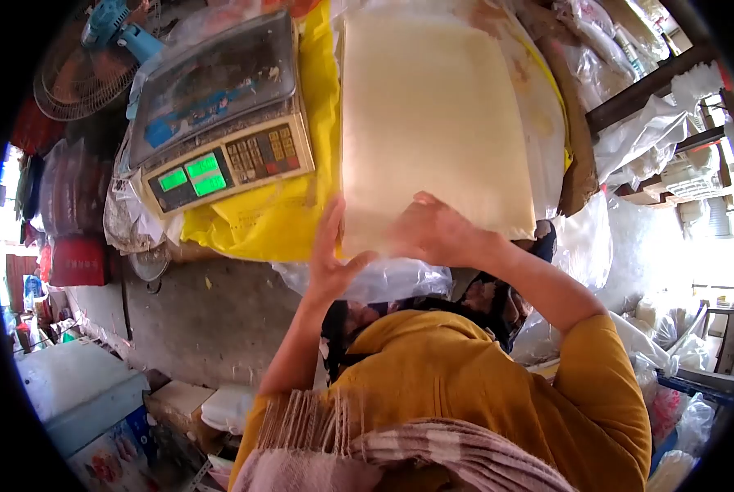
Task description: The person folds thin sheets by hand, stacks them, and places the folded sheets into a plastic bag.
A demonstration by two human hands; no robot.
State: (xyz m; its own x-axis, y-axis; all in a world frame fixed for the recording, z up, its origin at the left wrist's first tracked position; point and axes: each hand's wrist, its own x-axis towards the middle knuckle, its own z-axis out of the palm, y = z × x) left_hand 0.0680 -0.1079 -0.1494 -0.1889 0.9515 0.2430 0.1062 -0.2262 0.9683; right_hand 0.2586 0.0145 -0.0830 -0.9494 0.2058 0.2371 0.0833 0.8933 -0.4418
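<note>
A thick stack of smooth, cream-coloured thin sheets [433,115] lies flat in front of me, its near edge towards my body. My left hand [332,256] is at the near left corner, fingers stretched up along the stack's left edge and thumb spread out to the right. Over the near edge, my right hand [445,235] rests low on the top sheet with its fingers bent inward. Motion smears those fingertips, so I cannot tell whether they pinch a sheet. Yellow plastic sheeting [260,225] lies beside the stack on the left.
A digital scale [219,107] with lit green displays stands left of the stack. Behind it is a blue fan [104,49]. Clear plastic [392,279] hangs below the near edge. Shelving with plastic bags [654,123] lines the right side. A white-lidded chest [76,385] sits at lower left.
</note>
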